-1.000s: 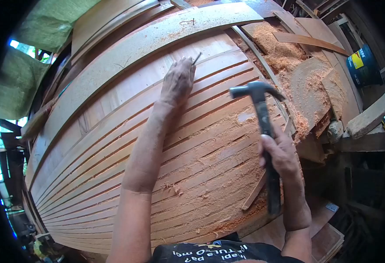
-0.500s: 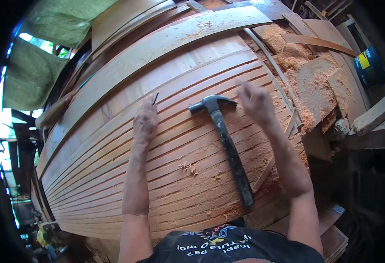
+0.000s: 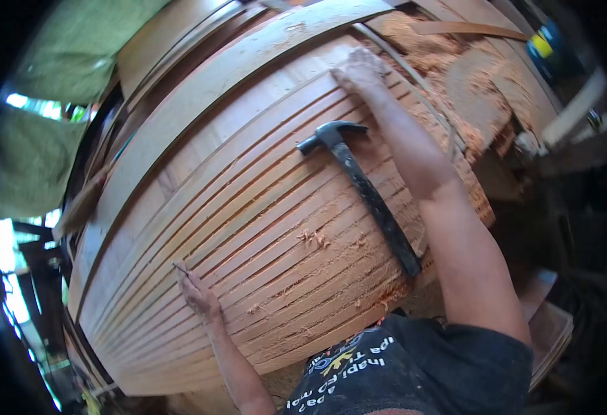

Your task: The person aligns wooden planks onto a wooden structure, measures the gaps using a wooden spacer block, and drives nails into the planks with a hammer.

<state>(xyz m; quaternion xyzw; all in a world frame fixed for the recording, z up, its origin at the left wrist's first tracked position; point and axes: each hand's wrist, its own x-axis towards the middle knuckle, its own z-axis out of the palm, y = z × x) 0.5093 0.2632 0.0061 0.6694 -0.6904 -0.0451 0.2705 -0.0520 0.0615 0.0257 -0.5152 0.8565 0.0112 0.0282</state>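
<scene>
My left hand [image 3: 201, 299] is closed on a thin dark rod [image 3: 177, 265], whose tip points away over the lower left of a curved wooden panel [image 3: 283, 277]. Long parallel grooves run along this panel. At its upper right, my right hand [image 3: 361, 70] lies on the surface with the fingers spread and nothing visible in them. Between the two hands a claw hammer [image 3: 378, 206] rests on the grooved wood, its head toward the top and its dark handle toward me.
A long bent board [image 3: 179, 117] crosses the panel's far side. Shavings [image 3: 314, 240] lie on the grooves, and heaps of sawdust [image 3: 428, 52] cover the right. A dark bucket with a yellow label [image 3: 544, 52] stands at far right. Tarps [image 3: 37, 162] hang at left.
My left hand has moved down and left along the grooves with the rod. The right hand has reached up and left onto the panel's far part. The view has turned; the hammer still lies there.
</scene>
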